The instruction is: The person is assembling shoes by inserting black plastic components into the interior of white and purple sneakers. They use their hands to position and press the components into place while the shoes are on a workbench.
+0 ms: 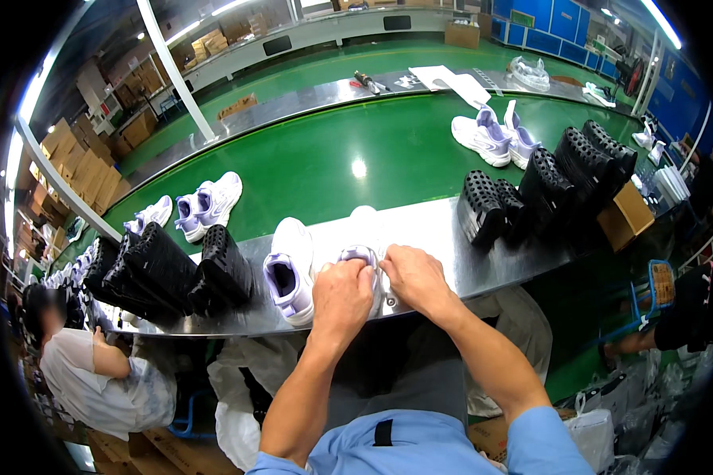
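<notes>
A white sneaker with a lilac collar [363, 252] sits on the metal bench right in front of me, toe pointing away. My left hand [342, 299] is closed at its collar and heel. My right hand [416, 275] presses bent fingers against the shoe's right side near the opening. The hands cover much of the heel, and bright glare washes out the toe. Just left of it stands a matching sneaker [291, 265], apart from my hands, its dark inside showing.
Black blocks with perforated tops stand on the metal bench [273, 315] at left [162, 265] and right [483, 207]. Across the green belt [333, 170] are sneaker pairs at left [216, 199] and far right [483, 136]. A co-worker [107, 364] sits at my left.
</notes>
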The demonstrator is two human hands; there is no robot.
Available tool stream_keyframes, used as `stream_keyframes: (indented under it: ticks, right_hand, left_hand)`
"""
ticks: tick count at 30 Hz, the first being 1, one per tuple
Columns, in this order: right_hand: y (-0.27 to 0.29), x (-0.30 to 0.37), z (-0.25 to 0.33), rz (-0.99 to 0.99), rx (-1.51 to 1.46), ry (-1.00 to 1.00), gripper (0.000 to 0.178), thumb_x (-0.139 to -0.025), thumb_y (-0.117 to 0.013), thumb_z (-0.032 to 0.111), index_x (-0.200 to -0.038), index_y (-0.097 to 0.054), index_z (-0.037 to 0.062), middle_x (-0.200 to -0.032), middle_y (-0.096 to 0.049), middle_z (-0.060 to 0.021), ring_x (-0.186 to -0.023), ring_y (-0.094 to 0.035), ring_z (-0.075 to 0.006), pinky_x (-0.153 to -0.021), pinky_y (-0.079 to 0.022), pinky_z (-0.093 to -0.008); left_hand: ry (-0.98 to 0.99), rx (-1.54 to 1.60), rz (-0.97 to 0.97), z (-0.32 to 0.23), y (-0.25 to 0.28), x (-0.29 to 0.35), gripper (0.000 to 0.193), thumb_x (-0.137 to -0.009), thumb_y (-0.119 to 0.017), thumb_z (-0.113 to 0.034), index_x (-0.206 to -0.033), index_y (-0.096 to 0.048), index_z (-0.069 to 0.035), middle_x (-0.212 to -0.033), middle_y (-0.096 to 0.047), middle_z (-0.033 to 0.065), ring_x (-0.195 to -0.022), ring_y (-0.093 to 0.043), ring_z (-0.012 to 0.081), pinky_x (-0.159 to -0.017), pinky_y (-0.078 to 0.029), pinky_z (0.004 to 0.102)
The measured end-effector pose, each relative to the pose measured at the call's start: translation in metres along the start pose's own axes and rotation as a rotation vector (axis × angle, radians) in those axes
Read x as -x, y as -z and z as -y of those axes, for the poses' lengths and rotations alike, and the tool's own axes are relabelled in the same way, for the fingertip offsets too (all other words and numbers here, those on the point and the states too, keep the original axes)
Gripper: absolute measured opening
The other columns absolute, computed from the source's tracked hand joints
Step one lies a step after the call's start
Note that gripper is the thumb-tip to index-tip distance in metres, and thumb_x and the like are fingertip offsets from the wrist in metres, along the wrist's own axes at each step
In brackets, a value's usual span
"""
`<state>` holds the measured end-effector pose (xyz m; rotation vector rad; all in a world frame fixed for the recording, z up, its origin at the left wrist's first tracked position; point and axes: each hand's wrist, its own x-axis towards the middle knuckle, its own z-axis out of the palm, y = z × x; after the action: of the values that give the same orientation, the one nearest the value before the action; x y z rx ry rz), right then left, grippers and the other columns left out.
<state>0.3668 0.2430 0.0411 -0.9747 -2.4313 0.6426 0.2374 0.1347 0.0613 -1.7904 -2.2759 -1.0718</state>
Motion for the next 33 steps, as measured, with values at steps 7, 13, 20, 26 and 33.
stream_keyframes:
  ticks: [7,13,20,26,33]
  right_hand:
    - [0.015,0.005,0.025,-0.230,-0.353,0.120,0.028,-0.086,-0.079,0.012,-0.109,-0.064,0.0037,-0.095,-0.066,-0.0143,-0.089,-0.068,-0.0358,-0.078,-0.056,-0.0471]
    - [0.005,-0.011,0.036,-0.329,-0.023,0.427,0.018,-0.084,-0.081,0.013,-0.094,-0.066,0.0090,-0.090,-0.061,-0.0077,-0.089,-0.066,-0.0286,-0.069,-0.055,-0.0406]
    - [-0.022,-0.006,0.038,-0.449,-0.124,0.349,0.017,-0.088,-0.078,0.008,-0.096,-0.064,0.0038,-0.091,-0.061,-0.0119,-0.080,-0.066,-0.0334,-0.068,-0.055,-0.0440]
    - [0.004,0.024,0.032,-0.324,-0.239,0.091,0.046,-0.092,-0.081,0.027,-0.122,-0.062,-0.0025,-0.115,-0.065,-0.0205,-0.095,-0.069,-0.0361,-0.075,-0.057,-0.0424]
    - [-0.026,0.031,0.051,-0.101,-0.268,0.198,0.089,-0.088,-0.084,0.031,-0.157,-0.037,-0.0026,-0.152,-0.046,-0.0321,-0.137,-0.052,-0.0482,-0.114,-0.046,-0.0490]
  left_hand:
    - [0.464,-0.001,0.137,0.011,0.041,0.008,0.043,-0.088,-0.082,-0.035,-0.104,-0.065,0.001,-0.085,-0.072,0.0264,-0.084,-0.072,0.0431,-0.077,-0.054,0.0509]
    - [0.453,0.137,0.078,0.020,0.010,0.008,0.030,-0.089,-0.072,-0.020,-0.101,-0.059,0.004,-0.083,-0.070,0.0321,-0.083,-0.070,0.0505,-0.077,-0.054,0.0547]
    - [0.357,0.163,0.014,0.020,0.009,0.018,0.024,-0.092,-0.073,-0.017,-0.103,-0.062,0.002,-0.075,-0.069,0.0262,-0.070,-0.070,0.0441,-0.067,-0.054,0.0504]
    - [0.189,-0.119,-0.196,0.005,0.089,0.068,0.046,-0.086,-0.084,-0.019,-0.123,-0.064,-0.002,-0.113,-0.070,0.0217,-0.099,-0.069,0.0377,-0.084,-0.054,0.0461]
    - [0.286,0.165,-0.073,0.085,0.049,0.062,0.057,-0.078,-0.087,-0.014,-0.131,-0.064,-0.007,-0.139,-0.058,0.0270,-0.128,-0.059,0.0463,-0.108,-0.049,0.0466]
